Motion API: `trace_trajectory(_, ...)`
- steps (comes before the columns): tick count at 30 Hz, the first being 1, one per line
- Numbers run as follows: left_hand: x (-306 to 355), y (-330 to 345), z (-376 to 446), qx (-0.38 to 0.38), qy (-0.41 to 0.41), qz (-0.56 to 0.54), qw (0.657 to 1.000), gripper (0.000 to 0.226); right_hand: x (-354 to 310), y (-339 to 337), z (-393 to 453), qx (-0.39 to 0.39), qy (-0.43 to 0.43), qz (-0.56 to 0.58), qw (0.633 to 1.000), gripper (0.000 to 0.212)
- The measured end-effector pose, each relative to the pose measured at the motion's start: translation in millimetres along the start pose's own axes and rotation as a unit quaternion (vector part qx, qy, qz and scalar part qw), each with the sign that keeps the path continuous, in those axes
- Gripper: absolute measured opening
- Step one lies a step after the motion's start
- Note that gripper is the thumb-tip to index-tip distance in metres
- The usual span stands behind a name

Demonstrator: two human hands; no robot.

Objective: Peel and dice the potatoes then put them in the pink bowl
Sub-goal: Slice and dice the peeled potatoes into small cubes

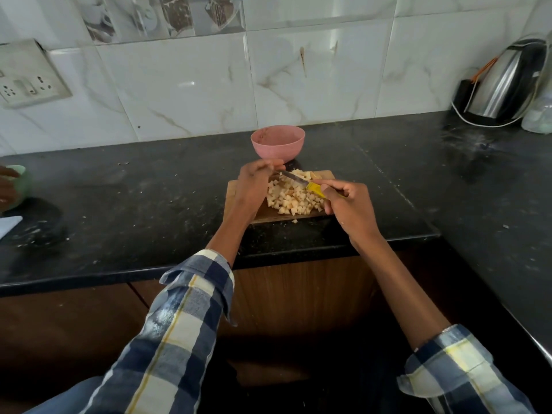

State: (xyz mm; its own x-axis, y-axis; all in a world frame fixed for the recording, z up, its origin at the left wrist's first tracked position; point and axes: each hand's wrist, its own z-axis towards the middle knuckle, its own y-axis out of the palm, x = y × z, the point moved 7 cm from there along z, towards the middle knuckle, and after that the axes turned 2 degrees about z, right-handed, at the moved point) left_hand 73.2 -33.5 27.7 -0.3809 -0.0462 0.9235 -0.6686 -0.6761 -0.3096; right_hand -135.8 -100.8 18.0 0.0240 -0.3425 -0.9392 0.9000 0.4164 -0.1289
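A heap of pale diced potato [294,198] lies on a small wooden cutting board [274,215] on the black counter. My right hand [348,204] grips a knife by its yellow handle [315,188], its blade [294,178] pointing left over the heap. My left hand [257,182] is at the board's left side, its fingers touching the blade near the tip. The pink bowl [278,143] stands just behind the board; its inside looks empty from here.
A steel electric kettle [504,83] with its cord sits at the back right corner. At the far left edge another person's hand [7,186] is on a pale green bowl [22,182]. A wall socket [28,82] is at upper left. The counter edge runs below the board.
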Motion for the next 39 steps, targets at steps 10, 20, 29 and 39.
trace_trajectory(10,9.4,5.6,-4.1,-0.015,0.104,0.084,0.991,0.024,-0.5,-4.1,-1.1,0.024,0.015,0.004,1.0,0.024)
trace_trajectory(20,7.9,2.4,-4.1,0.027,0.097,0.084,0.991,0.018,-1.0,-4.8,-5.1,0.034,-0.017,-0.041,0.998,0.023)
trace_trajectory(29,9.6,3.4,-7.2,0.014,0.121,0.082,0.989,0.026,-0.1,-7.4,-3.7,0.057,-0.027,-0.031,0.998,0.021)
trace_trajectory(39,15.0,9.5,-4.2,0.027,0.155,0.087,0.984,0.016,3.9,-5.3,70.2,0.114,-0.035,-0.001,0.993,0.025)
